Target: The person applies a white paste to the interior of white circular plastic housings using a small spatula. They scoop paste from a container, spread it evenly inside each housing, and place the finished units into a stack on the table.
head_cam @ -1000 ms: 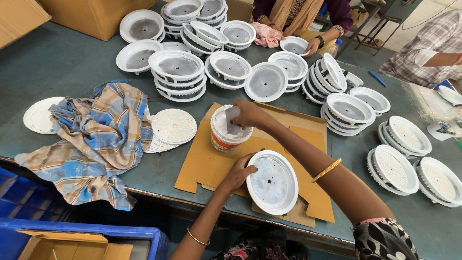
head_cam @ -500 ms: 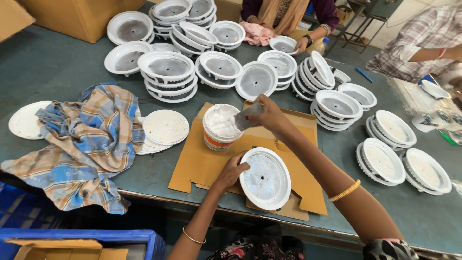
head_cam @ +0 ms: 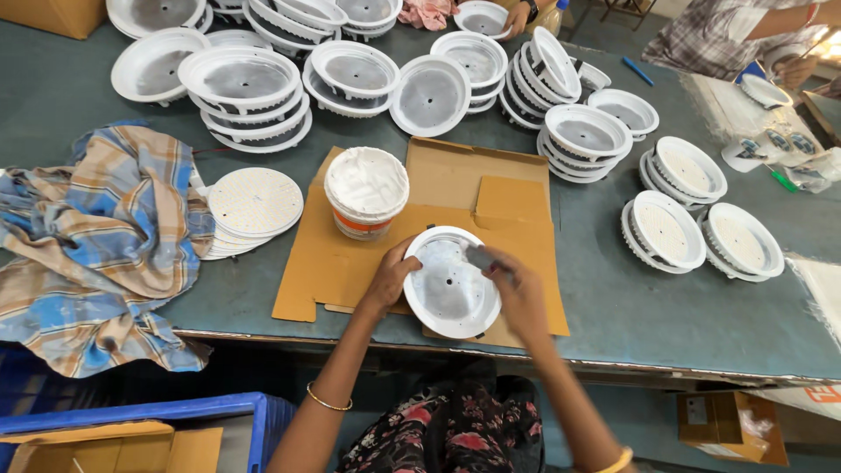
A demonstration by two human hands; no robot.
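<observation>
Round white lamp housing (head_cam: 449, 282) lying dish-up on a flattened sheet of brown cardboard (head_cam: 519, 203), near the front edge of the grey-green tabletop (head_cam: 666, 315); no long axis to speak of, being circular, with a small hole showing at the middle of its grey inner face. Left hand (head_cam: 392, 278) clamped on the housing's left rim, fingers curled over the edge and holding it steady; right hand (head_cam: 517, 287) over the right side of the dish, fingers pinched narrow on a small grey dab or pad (head_cam: 479, 257), pressed down inside the bowl just right of centre. Both hands touching the housing, the right one further in toward the middle, the left kept to the rim; bare remainder of the inner face lying leftward and nearer the body from the right fingertips.

Just behind the housing, also on the cardboard: a white tub of white paste (head_cam: 366, 189) with an orange band, open at the top, up and left of the left hand, near but apart. Left of the tub, a low stack of flat white discs (head_cam: 254, 203) dotted with small points, touching a crumpled blue-and-orange checked cloth (head_cam: 96, 236). Across the back and right of the tabletop, many stacks of like white housings (head_cam: 245, 88); another person's hands (head_cam: 793, 66) at the far right corner, well apart.
</observation>
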